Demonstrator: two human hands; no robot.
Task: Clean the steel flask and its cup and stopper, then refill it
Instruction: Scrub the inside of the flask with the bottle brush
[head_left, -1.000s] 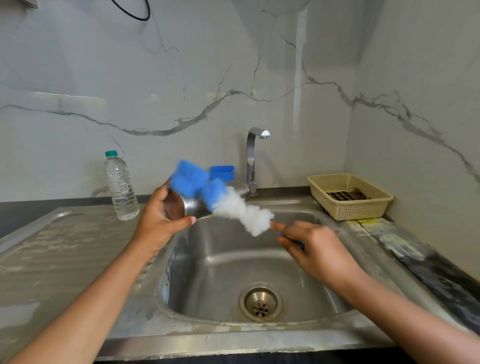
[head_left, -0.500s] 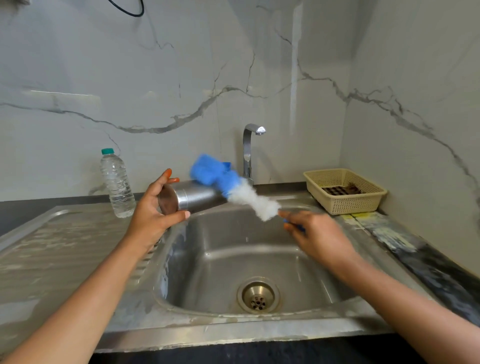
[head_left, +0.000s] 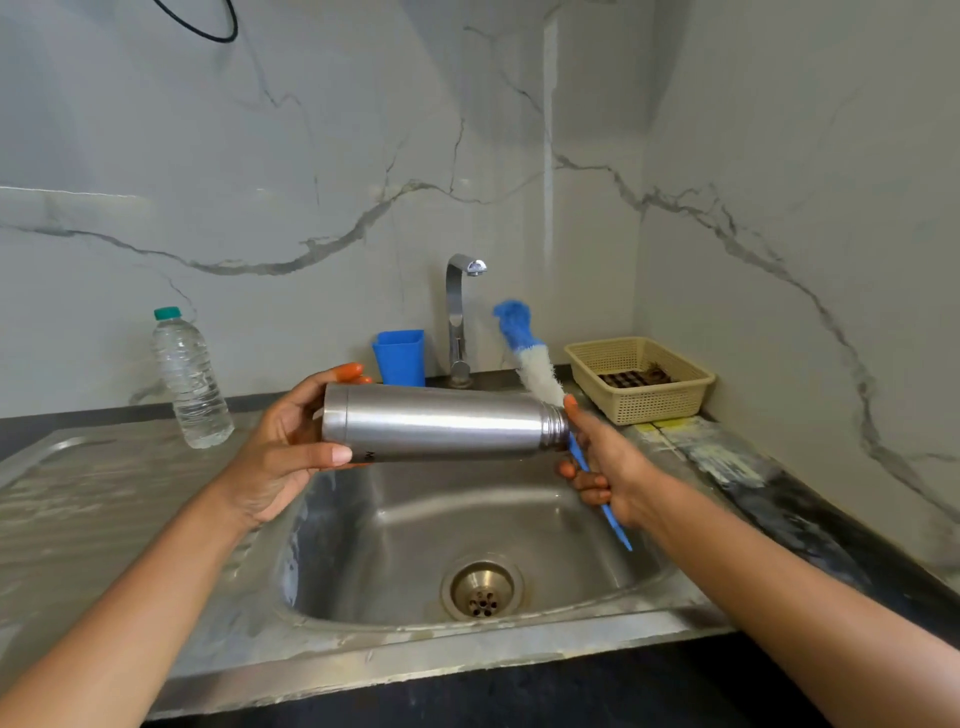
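— Holding what, and where?
— Left hand (head_left: 283, 447) is gripping the flask (head_left: 441, 423) by its base, lying sideways over the sink (head_left: 363, 639), mouth pointing right.
— And the right hand (head_left: 605, 457)?
— Its fingers are closing round the brush (head_left: 524, 345) handle, bristles pointing up beside the tap (head_left: 457, 312).

White marble-effect wall panels (head_left: 311, 156) with grey veining meeting in a corner at right, black cable loop (head_left: 197, 26) at top left, dark countertop (head_left: 810, 519) – worn, pale-stained patch near the corner, even diffuse light, soft reflections on the panels.
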